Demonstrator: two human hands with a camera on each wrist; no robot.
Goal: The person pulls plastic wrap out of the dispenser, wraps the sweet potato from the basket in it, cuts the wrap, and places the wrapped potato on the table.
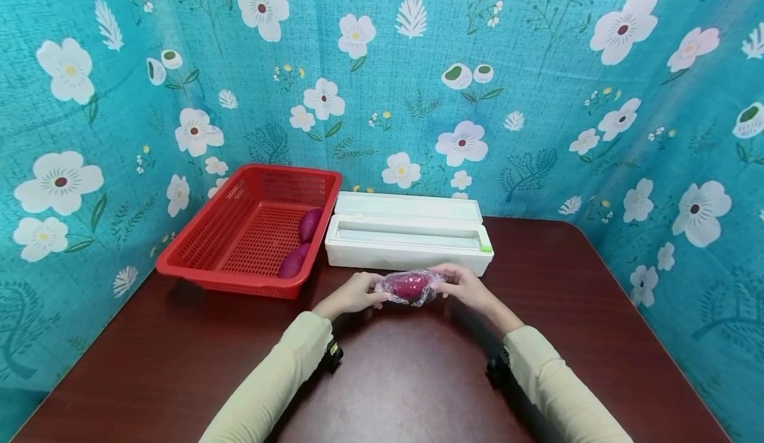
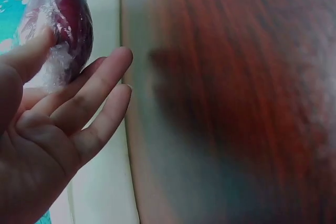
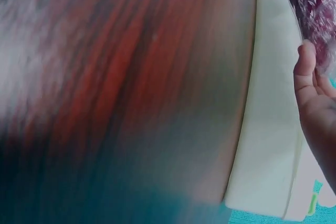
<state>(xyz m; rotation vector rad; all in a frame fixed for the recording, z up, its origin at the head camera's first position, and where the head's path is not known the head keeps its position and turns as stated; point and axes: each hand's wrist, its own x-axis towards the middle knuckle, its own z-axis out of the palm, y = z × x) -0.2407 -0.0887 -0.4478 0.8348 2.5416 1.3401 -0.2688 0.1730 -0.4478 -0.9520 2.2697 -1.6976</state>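
Observation:
A purple sweet potato (image 1: pixel 409 286) wrapped in clear, crinkled cling film is held up between both hands, just in front of the white box. My left hand (image 1: pixel 355 293) pinches its left end between thumb and forefinger. In the left wrist view, the other fingers of that hand (image 2: pixel 63 114) stretch out beneath the wrapped sweet potato (image 2: pixel 79 24). At the opposite end, my right hand (image 1: pixel 468 288) grips the bunched film. The right wrist view catches part of this hand (image 3: pixel 317 98) and the shiny film (image 3: pixel 317 9) at the frame's edge.
Behind the hands stands a long white cling film box (image 1: pixel 412 252), lid raised, with a green piece at its right end. A red plastic basket (image 1: pixel 239 274) to the left holds two unwrapped purple sweet potatoes (image 1: pixel 294 262). Flowered teal cloth (image 1: pixel 382 98) surrounds the dark wooden table (image 1: pixel 406 390).

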